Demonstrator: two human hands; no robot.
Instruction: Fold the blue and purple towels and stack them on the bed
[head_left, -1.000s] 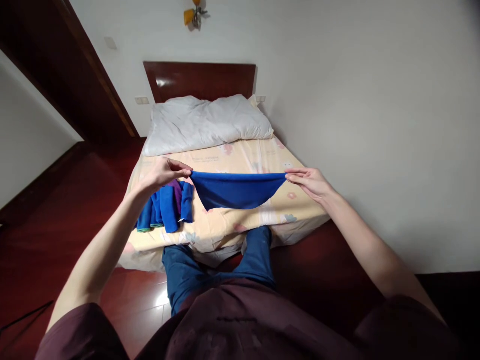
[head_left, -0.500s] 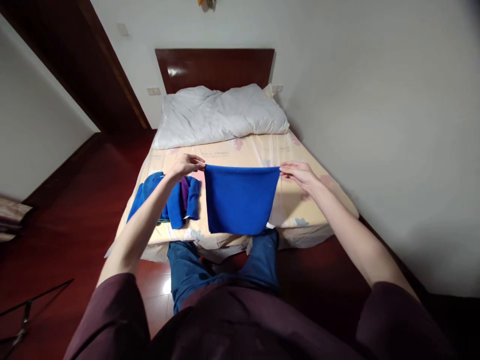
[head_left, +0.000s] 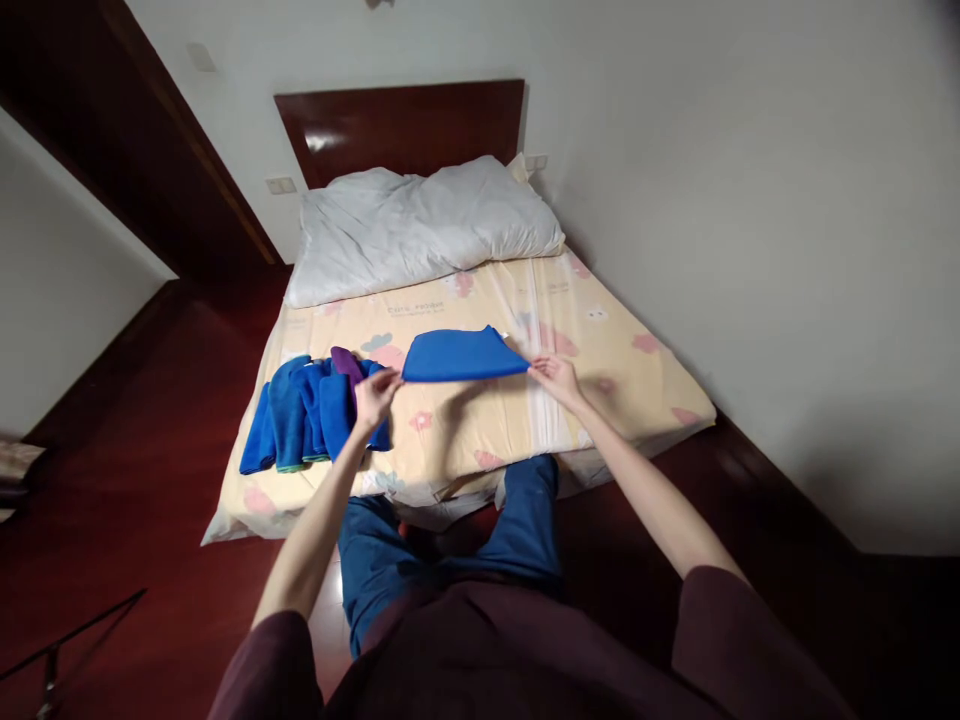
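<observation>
A bright blue cloth is stretched nearly flat just above the bed. My left hand pinches its near left corner and my right hand pinches its near right corner. The far edge of the cloth swings out over the yellow patterned sheet. Just left of my left hand lies a heap of blue and purple cloths on the sheet.
A crumpled white duvet lies at the head of the bed below a dark wooden headboard. A white wall runs along the bed's right side. Dark red wooden floor lies to the left. My legs in blue trousers touch the bed's foot.
The cloth hung down from my raised hands; both hands have dropped toward the bed and the cloth has swung forward, now nearly flat over the sheet.
</observation>
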